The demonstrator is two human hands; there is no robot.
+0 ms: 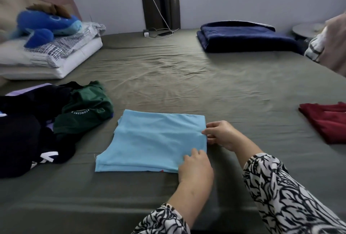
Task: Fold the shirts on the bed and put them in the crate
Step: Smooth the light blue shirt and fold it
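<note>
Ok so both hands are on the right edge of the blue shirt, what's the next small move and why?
Probably fold that right edge over to the left. The blue shirt lies flat, still wide, and the left hand and right hand both pinch its right edge. No crate is in view.

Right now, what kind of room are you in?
Most likely a bedroom. There is a big bed with an olive sheet, pillows by the headboard with a blue plush toy on top, and a folded navy blanket at the far side.
</note>
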